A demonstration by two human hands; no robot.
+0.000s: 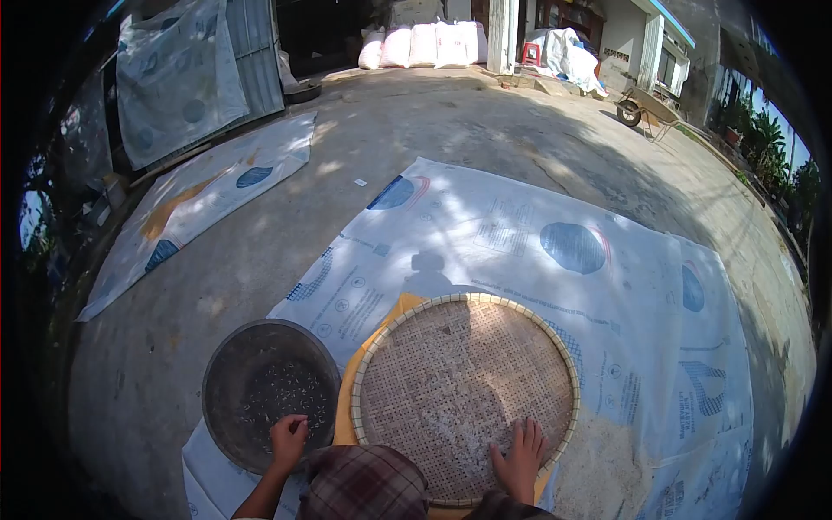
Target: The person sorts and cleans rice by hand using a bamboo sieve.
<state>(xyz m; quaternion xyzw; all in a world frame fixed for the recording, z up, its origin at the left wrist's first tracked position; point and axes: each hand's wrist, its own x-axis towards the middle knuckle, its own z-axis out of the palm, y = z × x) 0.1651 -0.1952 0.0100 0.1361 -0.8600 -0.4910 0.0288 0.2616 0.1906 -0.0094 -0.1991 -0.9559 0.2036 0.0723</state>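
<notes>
A round woven bamboo tray [416, 368] with a pale bound rim lies in front of me, small whitish bits scattered over its lower part. My right hand [521, 457] rests on the tray's lower right, fingers stretched out. To the left stands a dark round basin [227, 364] with some pale slivers on its bottom. Over the basin's lower right side is my left hand [289, 436], its fingers curled together in a pinch; whatever is between them is too small to make out. A yellow sheet [347, 407] shows under the tray.
A white printed tarp [485, 217] spreads beneath everything, with pale grains [598, 459] at right. Another tarp [208, 204] lies at left. White sacks [423, 45], a wheelbarrow [646, 108] and a red stool [531, 54] stand farther back on the concrete yard [373, 130].
</notes>
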